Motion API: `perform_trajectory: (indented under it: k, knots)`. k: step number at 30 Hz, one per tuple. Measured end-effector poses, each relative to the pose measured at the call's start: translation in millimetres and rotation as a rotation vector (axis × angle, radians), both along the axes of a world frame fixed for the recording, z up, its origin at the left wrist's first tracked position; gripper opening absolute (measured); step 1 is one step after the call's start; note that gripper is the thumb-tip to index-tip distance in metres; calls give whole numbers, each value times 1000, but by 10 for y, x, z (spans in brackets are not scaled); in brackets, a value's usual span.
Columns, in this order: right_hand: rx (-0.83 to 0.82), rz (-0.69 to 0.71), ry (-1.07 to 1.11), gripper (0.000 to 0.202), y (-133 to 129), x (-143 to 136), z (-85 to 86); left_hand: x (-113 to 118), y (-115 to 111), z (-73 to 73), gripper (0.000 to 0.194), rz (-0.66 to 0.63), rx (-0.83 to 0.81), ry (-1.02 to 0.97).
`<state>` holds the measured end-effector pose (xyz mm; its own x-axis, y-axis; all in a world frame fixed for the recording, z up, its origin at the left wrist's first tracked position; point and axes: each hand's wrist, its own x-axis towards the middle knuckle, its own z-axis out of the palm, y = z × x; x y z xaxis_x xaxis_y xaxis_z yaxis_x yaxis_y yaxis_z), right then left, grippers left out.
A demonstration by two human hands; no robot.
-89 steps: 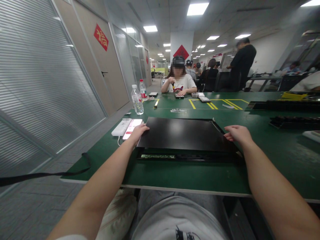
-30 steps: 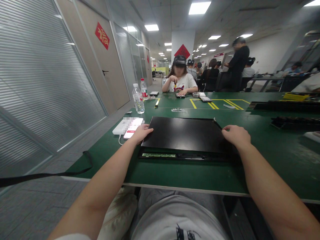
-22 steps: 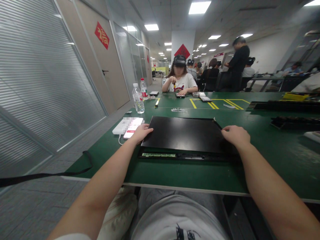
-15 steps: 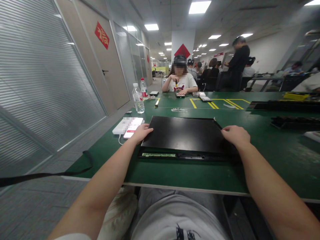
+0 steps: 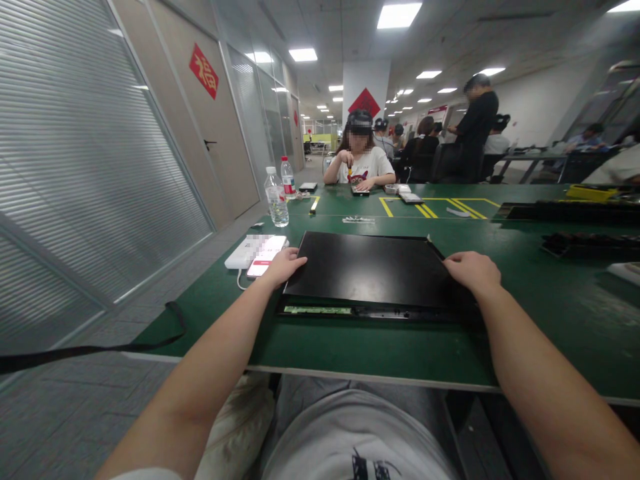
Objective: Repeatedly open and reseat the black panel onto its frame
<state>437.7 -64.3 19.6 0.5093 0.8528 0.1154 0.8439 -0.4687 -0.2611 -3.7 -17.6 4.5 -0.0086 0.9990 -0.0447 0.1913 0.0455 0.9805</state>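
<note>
A thin black panel [image 5: 370, 270] lies over a black frame [image 5: 400, 314] on the green table [image 5: 370, 353]. Along the near side of the frame a green circuit strip [image 5: 317, 310] shows. My left hand [image 5: 284, 265] grips the panel's left edge, thumb on top. At the right edge, my right hand [image 5: 473, 269] pinches the panel between thumb and fingers. The undersides of both grips are hidden.
Left of the panel are a white box [image 5: 243, 253], a lit phone [image 5: 267, 252] and two bottles [image 5: 277, 200]. A person [image 5: 367, 163] works across the table with a tool. Black parts [image 5: 585, 245] lie at the right.
The person across the table has shifted the hand with the tool slightly. My hands and the panel have barely moved.
</note>
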Motion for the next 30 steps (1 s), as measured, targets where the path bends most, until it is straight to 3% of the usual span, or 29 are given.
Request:
perform_trajectory:
  k: [6, 21, 30]
  knots:
    - [50, 1, 12, 39, 38, 72, -65, -2, -7, 11, 39, 6, 6, 38]
    - [47, 6, 48, 40, 48, 108, -92, -25, 38, -30, 41, -14, 40, 95]
    - [130, -10, 112, 45, 88, 183, -160, -27, 87, -72, 50, 25, 54, -82]
